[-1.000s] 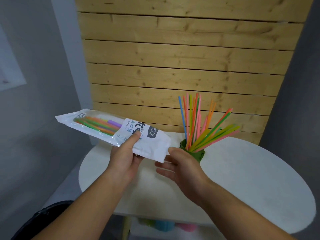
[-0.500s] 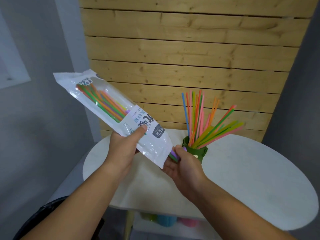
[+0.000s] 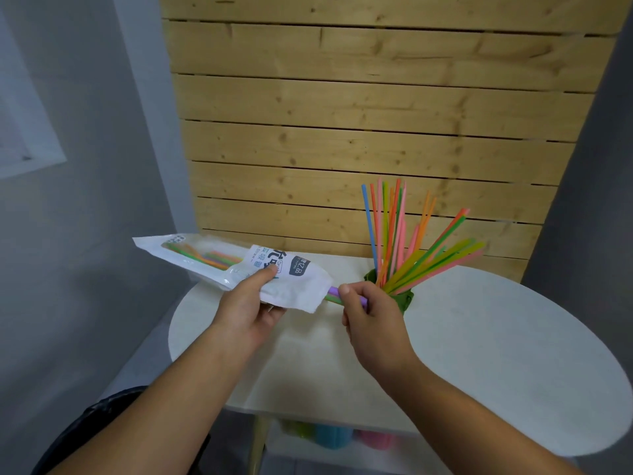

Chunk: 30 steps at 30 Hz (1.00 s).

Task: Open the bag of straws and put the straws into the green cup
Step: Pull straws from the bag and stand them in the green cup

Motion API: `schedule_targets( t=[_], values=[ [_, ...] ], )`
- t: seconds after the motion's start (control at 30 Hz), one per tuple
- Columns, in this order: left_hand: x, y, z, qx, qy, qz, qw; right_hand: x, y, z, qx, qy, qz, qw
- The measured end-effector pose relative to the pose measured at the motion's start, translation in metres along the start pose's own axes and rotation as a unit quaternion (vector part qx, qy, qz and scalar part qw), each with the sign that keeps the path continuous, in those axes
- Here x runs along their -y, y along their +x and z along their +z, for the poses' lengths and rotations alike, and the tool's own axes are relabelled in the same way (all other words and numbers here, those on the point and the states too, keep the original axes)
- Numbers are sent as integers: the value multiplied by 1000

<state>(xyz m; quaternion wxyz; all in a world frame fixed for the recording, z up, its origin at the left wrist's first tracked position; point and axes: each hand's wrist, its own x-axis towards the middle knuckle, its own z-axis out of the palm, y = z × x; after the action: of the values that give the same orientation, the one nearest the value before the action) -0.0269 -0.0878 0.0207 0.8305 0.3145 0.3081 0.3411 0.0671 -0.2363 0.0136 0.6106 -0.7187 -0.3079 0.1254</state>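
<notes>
- The left hand [image 3: 250,303] held the bag [image 3: 212,260] in the air over the table's [image 3: 496,354] left end; its thumb lay pressed on the printed face, and the fingers beneath were hidden.
- The right hand [image 3: 373,310] had its fingers curled round the straws [image 3: 334,293] that stuck out of the bag's mouth, with the thumb pinching them from above; this hand was just beside the cup [image 3: 407,299].
- The step in hand looked like the draw-out. It would go best with a pull straight along the bag's length; the left grip should sit behind the mouth and stay light, so that the film did not clamp the straws.
- The bundle wanted keeping together in one pinch, then tipping upright and lowering into a gap at the cup's near side. The cup looked light and already crowded, so a sideways shove might tip it.
- Counts: one bag; one cup on the table; at least two straws in the pinch — a purple and a green — with any others hidden by the fingers.
- The standing straws [image 3: 394,234] numbered perhaps a score, too overlapped to count exactly; several more showed through the bag's window.
- Three shelf cups [image 3: 334,437] sat blurred under the table: green, blue, pink.
</notes>
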Motion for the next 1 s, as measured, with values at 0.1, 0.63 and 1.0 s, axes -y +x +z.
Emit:
schedule_targets(
  t=[0.1, 0.63, 1.0],
  values=[
    [-2, 1, -1, -2, -9, -11, 1000, -2, -2, -2, -2, -18, -26, 999],
    [-3, 6, -5, -10, -1, -34, 999, -8, -3, -14, 1, -206, -219, 954],
    [-2, 4, -4, 5, -19, -30, 999, -10, 2, -15, -3, -84, -144, 986]
  ],
)
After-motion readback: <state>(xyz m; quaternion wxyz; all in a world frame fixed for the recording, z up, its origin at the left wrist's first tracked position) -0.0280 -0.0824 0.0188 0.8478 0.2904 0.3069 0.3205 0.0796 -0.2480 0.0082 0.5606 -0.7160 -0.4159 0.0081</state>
